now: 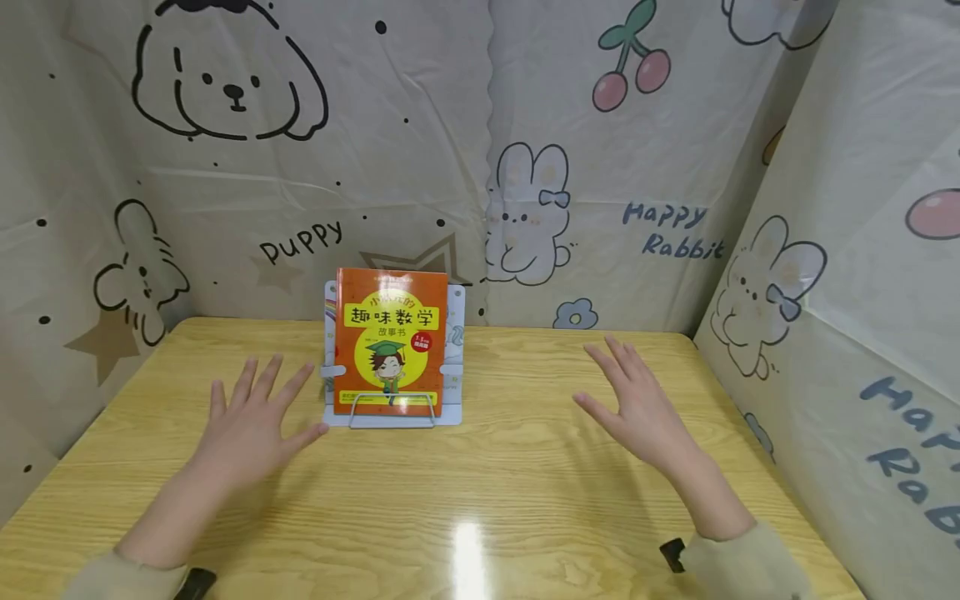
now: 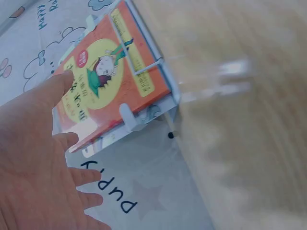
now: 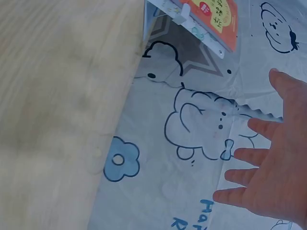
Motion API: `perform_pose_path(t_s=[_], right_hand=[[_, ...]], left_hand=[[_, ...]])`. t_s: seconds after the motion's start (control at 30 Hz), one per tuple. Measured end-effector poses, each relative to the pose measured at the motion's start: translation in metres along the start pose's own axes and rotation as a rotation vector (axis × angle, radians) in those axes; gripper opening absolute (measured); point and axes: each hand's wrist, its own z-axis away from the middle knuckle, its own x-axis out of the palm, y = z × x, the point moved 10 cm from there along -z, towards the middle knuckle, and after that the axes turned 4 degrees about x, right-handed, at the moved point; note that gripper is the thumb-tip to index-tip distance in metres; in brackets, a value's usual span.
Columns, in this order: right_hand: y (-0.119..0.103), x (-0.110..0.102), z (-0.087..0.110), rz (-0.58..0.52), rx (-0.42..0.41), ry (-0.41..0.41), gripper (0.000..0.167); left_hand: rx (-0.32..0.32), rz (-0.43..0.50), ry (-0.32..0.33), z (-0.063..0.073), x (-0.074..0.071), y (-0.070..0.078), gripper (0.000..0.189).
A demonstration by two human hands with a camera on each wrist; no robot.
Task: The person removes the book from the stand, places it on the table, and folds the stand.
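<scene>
An orange book (image 1: pixel 391 342) with a cartoon child on its cover stands upright on a white book stand (image 1: pixel 454 400), held by side clips and a wire rest at the front. My left hand (image 1: pixel 251 429) is spread above the table, left of the book and apart from it. On the other side, my right hand (image 1: pixel 637 408) is raised with fingers spread, holding nothing. In the left wrist view the left hand (image 2: pixel 36 158) shows its palm side near the book (image 2: pixel 108 76). The right wrist view has the right hand (image 3: pixel 273 163) with the book (image 3: pixel 218 19) farther off.
The wooden table (image 1: pixel 517 475) carries the stand towards its back edge. A pale printed cloth (image 1: pixel 427 108) with puppy, rabbit and cherry drawings hangs behind and along both sides. A bright light reflection (image 1: pixel 468 558) lies at the table's front.
</scene>
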Motion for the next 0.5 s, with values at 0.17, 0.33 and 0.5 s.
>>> perform_pose_path(t_s=[0.17, 0.33, 0.5], right_hand=[[-0.011, -0.008, -0.015, -0.023, -0.012, 0.01, 0.074], [-0.023, -0.014, -0.028, -0.063, -0.013, 0.008, 0.075], [-0.04, -0.017, -0.044, -0.139, -0.013, -0.028, 0.077]], left_hand=[[0.002, 0.024, 0.013, -0.009, -0.01, 0.001, 0.088], [0.008, 0.053, 0.018, -0.018, -0.02, 0.005, 0.088], [0.007, 0.12, 0.027, -0.028, -0.027, 0.005, 0.087]])
